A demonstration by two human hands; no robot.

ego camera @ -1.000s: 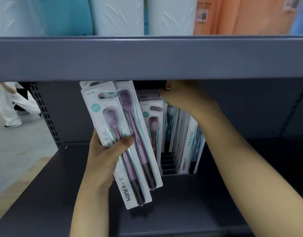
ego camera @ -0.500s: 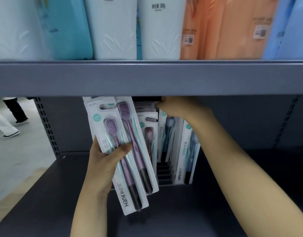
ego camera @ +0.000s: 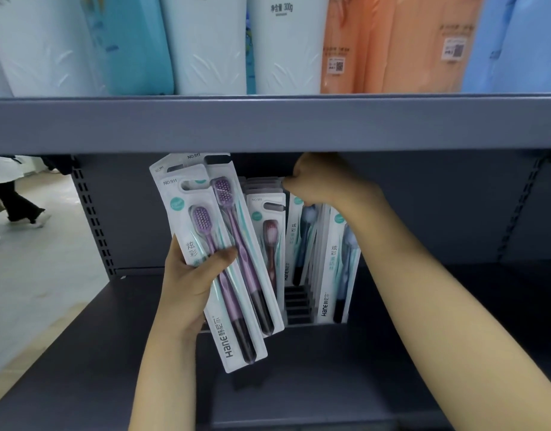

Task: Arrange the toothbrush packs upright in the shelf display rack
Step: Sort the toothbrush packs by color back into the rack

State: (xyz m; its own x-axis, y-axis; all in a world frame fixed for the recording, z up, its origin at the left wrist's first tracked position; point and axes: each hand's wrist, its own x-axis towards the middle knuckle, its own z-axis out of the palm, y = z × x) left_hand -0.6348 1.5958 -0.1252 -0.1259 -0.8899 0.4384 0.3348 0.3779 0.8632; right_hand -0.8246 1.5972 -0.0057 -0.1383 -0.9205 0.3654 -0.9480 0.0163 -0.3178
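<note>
Head view looked under a grey upper shelf (ego camera: 268,122) at the slotted display rack (ego camera: 297,306) standing on the dark lower shelf (ego camera: 299,384); the left hand (ego camera: 193,275) gripped a fanned stack of purple toothbrush packs (ego camera: 224,259), thumb curled over the front card, the packs tilted with their tops leaning left, in front of the rack's left side. The right hand (ego camera: 317,181) reached in from the right, fingers curled down onto the tops of the upright packs in the rack (ego camera: 302,241); it seemed to pinch one, though the shelf edge shaded the fingertips. A brown toothbrush pack (ego camera: 268,237) stood upright at the front of the left column; blue toothbrush packs (ego camera: 339,269) stood at the right; empty slots showed between them. Above, white, teal, orange and blue bottles (ego camera: 286,45) lined the upper shelf; at far left a person's legs (ego camera: 16,203) crossed the pale floor.
</note>
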